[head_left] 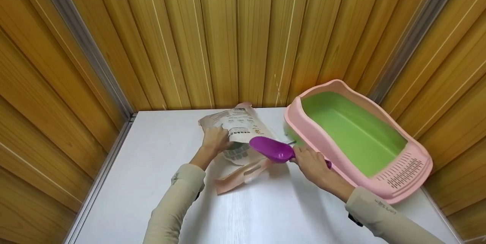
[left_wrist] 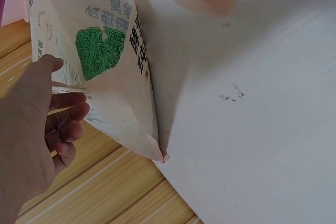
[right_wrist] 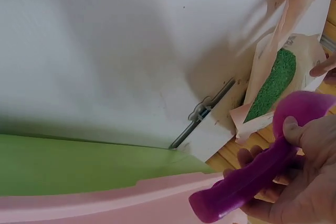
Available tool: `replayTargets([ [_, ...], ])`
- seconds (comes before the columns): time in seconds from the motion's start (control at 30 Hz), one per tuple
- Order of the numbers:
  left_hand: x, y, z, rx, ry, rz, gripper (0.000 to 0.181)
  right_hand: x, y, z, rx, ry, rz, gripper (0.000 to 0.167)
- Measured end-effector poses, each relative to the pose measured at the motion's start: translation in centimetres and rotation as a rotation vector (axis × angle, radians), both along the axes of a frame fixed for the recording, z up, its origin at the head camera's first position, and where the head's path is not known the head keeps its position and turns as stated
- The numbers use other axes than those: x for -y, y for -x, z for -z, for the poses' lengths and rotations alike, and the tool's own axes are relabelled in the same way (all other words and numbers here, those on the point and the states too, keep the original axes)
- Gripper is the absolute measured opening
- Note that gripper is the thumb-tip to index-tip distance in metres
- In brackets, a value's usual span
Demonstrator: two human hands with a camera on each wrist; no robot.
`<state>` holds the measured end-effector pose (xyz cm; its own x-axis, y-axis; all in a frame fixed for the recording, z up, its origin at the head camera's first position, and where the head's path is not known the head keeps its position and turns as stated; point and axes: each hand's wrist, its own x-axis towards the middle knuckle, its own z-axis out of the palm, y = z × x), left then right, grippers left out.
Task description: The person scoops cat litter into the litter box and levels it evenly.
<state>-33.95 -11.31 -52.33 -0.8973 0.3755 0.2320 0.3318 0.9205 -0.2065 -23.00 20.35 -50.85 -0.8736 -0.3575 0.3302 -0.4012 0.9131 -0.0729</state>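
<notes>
My left hand (head_left: 216, 137) pinches the open edge of a printed paper-like bag (head_left: 243, 120) between thumb and fingers. The bag lies tilted on the table with its mouth towards me. Green pellets (right_wrist: 275, 85) show inside it in the right wrist view, and a patch of green (left_wrist: 100, 51) shows on its side in the left wrist view. My right hand (head_left: 313, 164) grips the handle of a purple scoop (head_left: 271, 151), its bowl held just in front of the bag's mouth. The scoop looks empty. A pinkish torn flap (head_left: 231, 183) hangs at the bag's mouth.
A pink-rimmed litter box (head_left: 317, 134) with a green inside stands at the right, close to my right hand. A thin dark bar-shaped item (right_wrist: 202, 114) lies on the white table (head_left: 152, 160) between box and bag. Wood-patterned walls (head_left: 250, 39) enclose the table.
</notes>
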Motion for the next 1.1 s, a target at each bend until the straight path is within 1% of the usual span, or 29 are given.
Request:
replayTargets([
  [0.1,0.0,0.0,-0.1,-0.013,-0.012,-0.007,0.04,0.5,-0.2,0.1,0.001,-0.041,-0.042,0.029],
  [0.2,0.0,0.0,-0.3,-0.018,-0.016,-0.016,0.042,1.2,-0.4,0.2,0.025,-0.064,-0.055,0.03],
  [0.3,0.1,0.0,-0.5,-0.014,-0.024,-0.021,0.044,1.9,-0.5,0.4,0.047,-0.049,-0.051,0.031],
  [0.4,0.1,-0.2,-0.6,-0.013,-0.049,-0.021,0.045,2.7,-0.3,0.8,0.066,-0.026,-0.035,0.032],
  [0.53,-0.2,-0.3,-0.5,-0.052,-0.1,-0.009,0.042,3.5,0.0,1.1,0.106,0.001,-0.005,0.032],
  [0.6,-0.6,-0.2,-0.4,-0.068,-0.116,-0.001,0.041,3.8,0.2,1.4,0.123,0.016,0.007,0.031],
  [0.77,-0.9,0.2,-0.5,-0.053,-0.11,-0.006,0.041,5.2,1.3,2.5,0.167,0.117,0.006,0.02],
  [0.87,-0.9,0.2,-0.5,-0.049,-0.112,-0.009,0.042,6.1,2.0,3.1,0.184,0.184,-0.005,0.012],
  [0.97,-0.8,0.2,-0.3,-0.056,-0.122,-0.006,0.042,7.1,2.8,3.5,0.2,0.21,-0.005,0.01],
  [1.03,-0.6,0.1,-0.2,-0.061,-0.13,-0.002,0.043,7.8,3.3,3.6,0.239,0.221,0.001,0.011],
  [1.1,-0.4,0.0,-0.1,-0.066,-0.139,-0.006,0.044,8.5,3.8,3.5,0.308,0.239,0.001,0.016],
])
